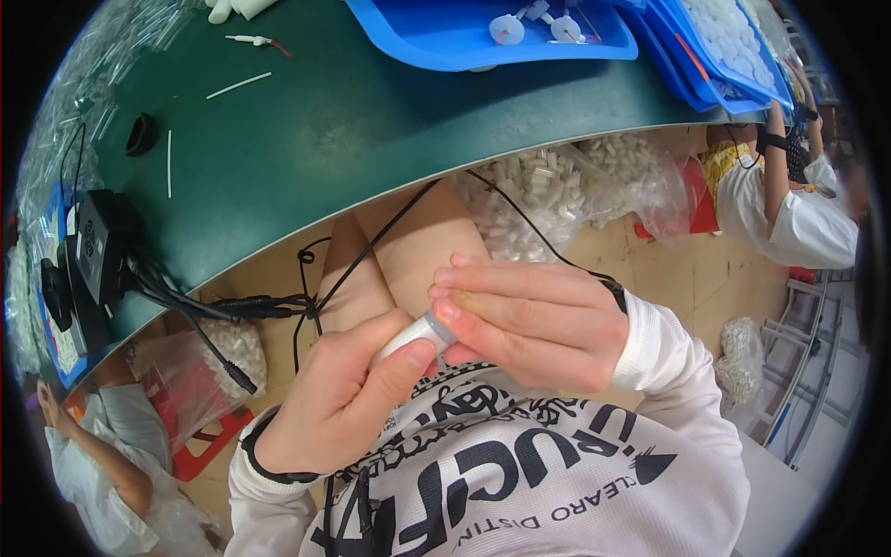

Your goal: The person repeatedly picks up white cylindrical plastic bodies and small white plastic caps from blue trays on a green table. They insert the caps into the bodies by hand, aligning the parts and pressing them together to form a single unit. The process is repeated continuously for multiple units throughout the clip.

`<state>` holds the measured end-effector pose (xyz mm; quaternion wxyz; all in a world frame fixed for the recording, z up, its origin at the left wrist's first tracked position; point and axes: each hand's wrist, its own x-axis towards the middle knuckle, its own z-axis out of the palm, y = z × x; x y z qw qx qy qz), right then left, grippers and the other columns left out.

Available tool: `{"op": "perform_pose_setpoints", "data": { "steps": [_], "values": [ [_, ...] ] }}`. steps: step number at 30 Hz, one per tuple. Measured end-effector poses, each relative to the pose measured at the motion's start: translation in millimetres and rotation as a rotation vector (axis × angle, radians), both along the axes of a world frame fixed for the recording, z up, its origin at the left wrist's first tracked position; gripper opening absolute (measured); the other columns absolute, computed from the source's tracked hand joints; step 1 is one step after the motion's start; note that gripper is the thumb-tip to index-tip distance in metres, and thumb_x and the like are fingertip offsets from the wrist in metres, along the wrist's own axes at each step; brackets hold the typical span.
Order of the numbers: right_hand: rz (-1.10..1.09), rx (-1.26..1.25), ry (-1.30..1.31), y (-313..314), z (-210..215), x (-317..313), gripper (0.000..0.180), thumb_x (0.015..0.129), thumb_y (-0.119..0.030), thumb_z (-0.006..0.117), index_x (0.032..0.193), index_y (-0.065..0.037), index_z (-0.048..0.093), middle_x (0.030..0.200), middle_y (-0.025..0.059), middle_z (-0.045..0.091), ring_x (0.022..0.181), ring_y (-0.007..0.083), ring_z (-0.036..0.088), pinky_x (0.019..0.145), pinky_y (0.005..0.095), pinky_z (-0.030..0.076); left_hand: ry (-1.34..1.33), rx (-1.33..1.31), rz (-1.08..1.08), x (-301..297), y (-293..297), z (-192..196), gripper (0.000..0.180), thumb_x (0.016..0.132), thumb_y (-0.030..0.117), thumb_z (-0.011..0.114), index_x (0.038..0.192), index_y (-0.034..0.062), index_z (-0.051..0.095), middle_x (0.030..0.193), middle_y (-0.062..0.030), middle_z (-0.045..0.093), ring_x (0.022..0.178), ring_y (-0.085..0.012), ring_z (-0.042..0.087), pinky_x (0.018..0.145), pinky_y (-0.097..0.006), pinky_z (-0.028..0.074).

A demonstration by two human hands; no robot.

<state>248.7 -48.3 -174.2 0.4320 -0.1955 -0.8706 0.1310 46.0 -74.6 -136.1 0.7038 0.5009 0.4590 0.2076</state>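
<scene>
A short white tube [408, 338] with a greyish band near one end is held in front of my chest, above my lap. My left hand [334, 390] is closed around its body, the thumb lying along the side. At the banded end, the fingertips and thumb of my right hand [543, 325] pinch together on the tube. Those fingers hide the tip, so whether a separate cap or insert sits there cannot be seen. Both hands are off the table, on the near side of its edge.
The green table [306, 121] carries a blue tray [408, 51] with round white parts, stacked blue trays [664, 56], and black adapters [102, 232]. Black cables [380, 243] hang between table and lap. Bags of white pieces [548, 186] lie below. Co-workers sit left [102, 464] and right [789, 213].
</scene>
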Motion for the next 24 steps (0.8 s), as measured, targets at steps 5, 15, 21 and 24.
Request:
{"op": "perform_pose_setpoints", "data": {
  "steps": [5,15,21,24],
  "values": [
    [-0.037,0.038,-0.070,0,-5,3,0.031,0.066,-0.005,0.071,0.091,0.011,0.061,0.085,0.0174,0.064,0.081,0.0297,0.065,0.070,0.0344,0.056,-0.018,-0.049,-0.001,1,1,-9,0.027,0.095,0.022,0.043,0.088,-0.0004,0.057,0.065,0.0010,0.049,0.059,-0.0062,0.043,0.054,-0.021,0.036],
    [-0.545,-0.465,0.355,-5,-23,-11,0.029,0.075,-0.003,0.066,0.102,0.003,0.061,0.097,0.0142,0.063,0.082,0.0215,0.062,0.070,0.0275,0.049,-0.386,-0.192,0.367,10,6,-48,0.030,0.094,0.023,0.045,0.106,-0.0015,0.058,0.082,-0.0021,0.055,0.078,-0.0086,0.048,0.076,-0.024,0.038],
    [-0.401,-1.061,0.459,-37,-42,-40,0.016,0.086,-0.013,0.058,0.088,0.003,0.059,0.070,0.0080,0.059,0.060,0.0124,0.056,0.056,0.0239,0.044,-0.353,-0.093,0.427,12,8,-54,0.038,0.094,0.027,0.039,0.111,-0.0046,0.053,0.106,-0.0136,0.060,0.093,-0.0160,0.055,0.084,-0.030,0.039],
    [-0.302,-1.248,0.367,-32,-33,-52,0.023,0.089,-0.019,0.054,0.088,0.003,0.059,0.066,0.0066,0.057,0.054,0.0122,0.053,0.052,0.0254,0.042,-0.328,-0.076,0.459,15,12,-54,0.042,0.095,0.030,0.034,0.112,-0.0057,0.050,0.114,-0.0182,0.057,0.101,-0.0219,0.055,0.093,-0.034,0.036]
  ]
}}
